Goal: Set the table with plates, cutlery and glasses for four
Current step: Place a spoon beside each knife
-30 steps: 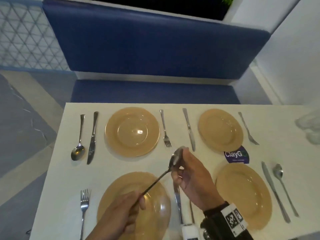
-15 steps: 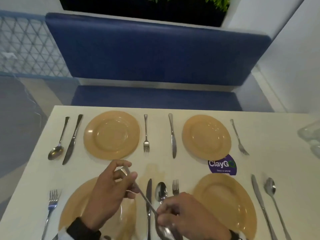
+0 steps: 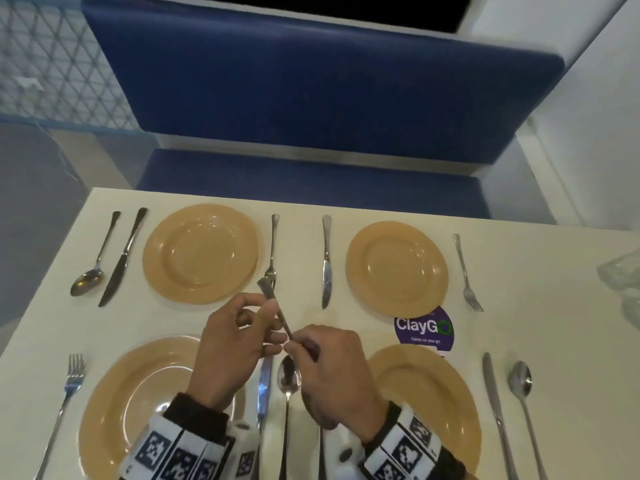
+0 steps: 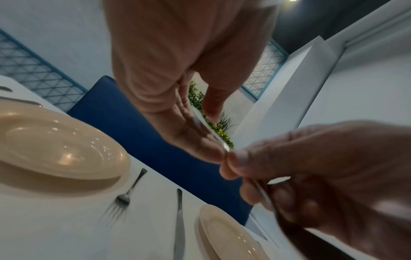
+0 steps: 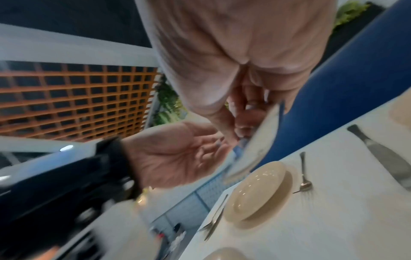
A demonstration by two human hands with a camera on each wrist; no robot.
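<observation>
Both hands hold one metal spoon [image 3: 268, 294] in the air over the middle of the white table [image 3: 554, 341]. My left hand [image 3: 263, 313] pinches its handle, whose end points up and away. My right hand [image 3: 298, 342] pinches the lower part; the bowl shows blurred in the right wrist view [image 5: 260, 140]. Tan plates lie at the far left [image 3: 201, 252], far right [image 3: 396, 268], near left [image 3: 138, 393] and near right [image 3: 433, 393]. Under my hands lie a knife [image 3: 265, 386] and another spoon [image 3: 289, 375].
Beside the far right plate lie a knife [image 3: 326, 261] and a fork [image 3: 465, 271]; each other plate has a spoon, knife and fork. Clear glassware [image 3: 623, 275] stands at the right edge. A purple sticker [image 3: 424, 329] is on the table. A blue bench [image 3: 311, 98] runs along the far side.
The spoon has turned end for end: its bowl pointed away a second ago, now the handle end does. My hands have come closer together, the left one risen to the handle.
</observation>
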